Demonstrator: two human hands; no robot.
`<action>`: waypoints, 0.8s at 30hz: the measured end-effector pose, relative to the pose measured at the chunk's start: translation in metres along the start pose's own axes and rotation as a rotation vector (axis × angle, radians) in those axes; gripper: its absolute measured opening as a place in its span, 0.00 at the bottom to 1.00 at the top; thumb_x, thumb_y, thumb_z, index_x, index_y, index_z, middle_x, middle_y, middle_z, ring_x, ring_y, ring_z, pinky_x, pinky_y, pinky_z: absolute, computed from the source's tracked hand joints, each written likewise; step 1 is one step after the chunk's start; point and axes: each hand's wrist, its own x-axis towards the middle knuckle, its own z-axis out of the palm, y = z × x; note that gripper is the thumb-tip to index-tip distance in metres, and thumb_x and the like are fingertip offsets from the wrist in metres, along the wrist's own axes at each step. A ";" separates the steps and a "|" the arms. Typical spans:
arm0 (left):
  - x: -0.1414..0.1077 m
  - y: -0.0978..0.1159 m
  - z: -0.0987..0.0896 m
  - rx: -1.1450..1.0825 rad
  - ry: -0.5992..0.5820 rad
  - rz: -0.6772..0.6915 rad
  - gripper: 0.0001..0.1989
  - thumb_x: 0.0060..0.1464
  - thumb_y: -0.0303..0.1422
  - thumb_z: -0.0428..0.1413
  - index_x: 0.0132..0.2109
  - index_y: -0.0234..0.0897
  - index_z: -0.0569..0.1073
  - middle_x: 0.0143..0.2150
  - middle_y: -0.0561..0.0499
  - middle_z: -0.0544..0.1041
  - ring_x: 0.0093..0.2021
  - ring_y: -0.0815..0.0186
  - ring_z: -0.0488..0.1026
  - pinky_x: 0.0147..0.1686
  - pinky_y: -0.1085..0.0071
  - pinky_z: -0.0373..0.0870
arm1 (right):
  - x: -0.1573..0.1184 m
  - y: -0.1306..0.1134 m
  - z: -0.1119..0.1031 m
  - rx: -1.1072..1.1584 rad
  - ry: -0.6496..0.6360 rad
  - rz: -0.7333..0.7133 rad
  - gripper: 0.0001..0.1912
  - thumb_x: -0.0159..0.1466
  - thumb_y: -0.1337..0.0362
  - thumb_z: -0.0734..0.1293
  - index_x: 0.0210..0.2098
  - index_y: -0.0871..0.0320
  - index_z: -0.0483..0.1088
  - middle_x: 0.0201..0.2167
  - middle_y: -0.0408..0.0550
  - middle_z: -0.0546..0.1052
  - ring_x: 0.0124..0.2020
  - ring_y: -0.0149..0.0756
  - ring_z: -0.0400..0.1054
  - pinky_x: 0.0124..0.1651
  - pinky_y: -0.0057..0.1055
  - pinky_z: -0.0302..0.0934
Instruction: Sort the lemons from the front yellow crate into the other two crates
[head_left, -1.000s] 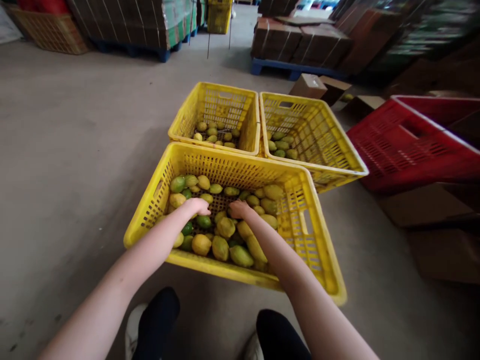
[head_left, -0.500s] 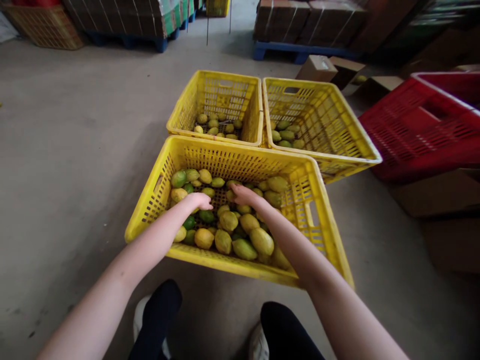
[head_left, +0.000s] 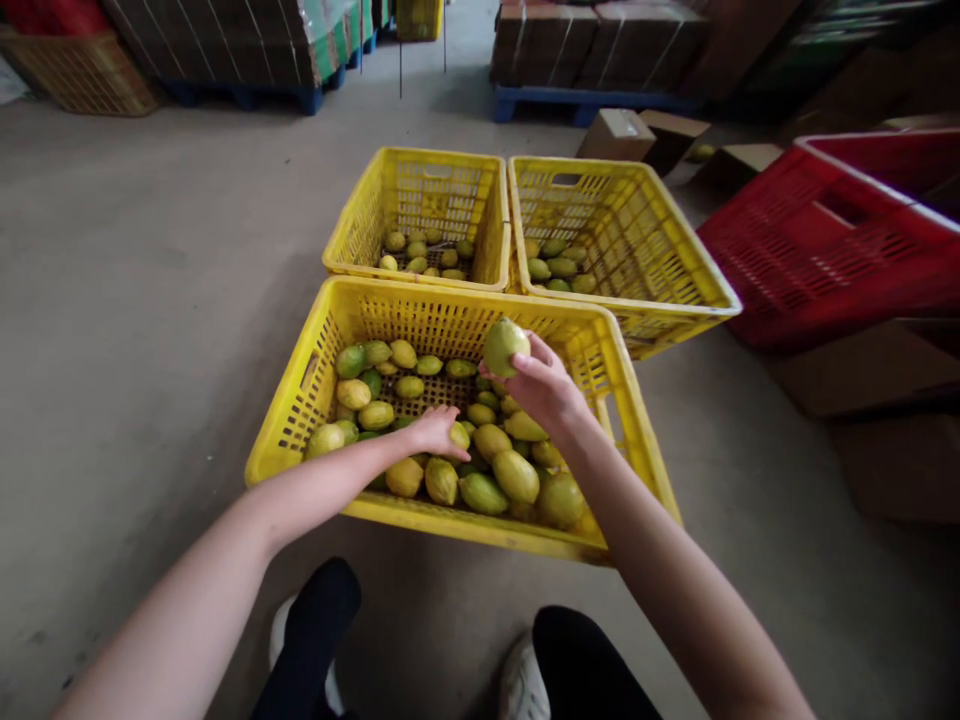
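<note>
At the left end of the front yellow crate, near your left arm, you have yellow and green fruits lying on the slotted bottom. Behind, the rear left crate holds a few more. Your left hand is down inside the front crate, thumb and fingers parted around a yellow fruit — I can't tell whether you grip it. Next, a pale green fruit is raised above the pile, grasped in your right hand. Beyond stands the rear right crate, with fruit at its left — then a red crate farther right.
</note>
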 end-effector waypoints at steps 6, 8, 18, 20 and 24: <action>0.000 0.001 0.013 -0.053 0.074 -0.104 0.37 0.29 0.43 0.72 0.48 0.33 0.73 0.51 0.36 0.75 0.53 0.40 0.73 0.52 0.53 0.70 | 0.003 0.005 0.005 0.120 0.006 0.079 0.23 0.45 0.59 0.80 0.38 0.52 0.72 0.34 0.41 0.80 0.33 0.39 0.76 0.42 0.42 0.74; 0.000 0.001 0.005 -0.069 0.132 -0.058 0.32 0.27 0.39 0.73 0.42 0.33 0.75 0.45 0.38 0.77 0.49 0.39 0.75 0.50 0.50 0.71 | 0.003 0.001 0.009 0.120 0.002 0.102 0.22 0.46 0.58 0.80 0.38 0.53 0.74 0.33 0.42 0.80 0.31 0.38 0.76 0.40 0.39 0.73; -0.013 0.030 -0.135 -0.392 1.054 0.504 0.41 0.41 0.37 0.70 0.60 0.41 0.62 0.60 0.41 0.67 0.58 0.55 0.69 0.55 0.59 0.70 | 0.022 -0.039 0.008 0.013 0.163 -0.046 0.16 0.49 0.55 0.78 0.34 0.53 0.77 0.32 0.41 0.79 0.30 0.31 0.70 0.29 0.26 0.66; -0.017 0.031 -0.140 -0.391 1.180 0.576 0.41 0.43 0.37 0.69 0.62 0.43 0.59 0.62 0.41 0.64 0.59 0.55 0.68 0.53 0.60 0.72 | 0.030 -0.035 0.011 -0.029 0.191 -0.122 0.18 0.47 0.54 0.79 0.35 0.52 0.76 0.33 0.41 0.78 0.31 0.32 0.71 0.30 0.28 0.66; -0.024 0.022 -0.119 -0.233 1.233 0.606 0.40 0.47 0.38 0.68 0.63 0.42 0.58 0.60 0.40 0.67 0.61 0.53 0.67 0.56 0.57 0.72 | 0.033 -0.012 0.010 -0.128 0.229 -0.195 0.23 0.44 0.53 0.80 0.38 0.52 0.75 0.35 0.42 0.79 0.34 0.36 0.72 0.33 0.31 0.67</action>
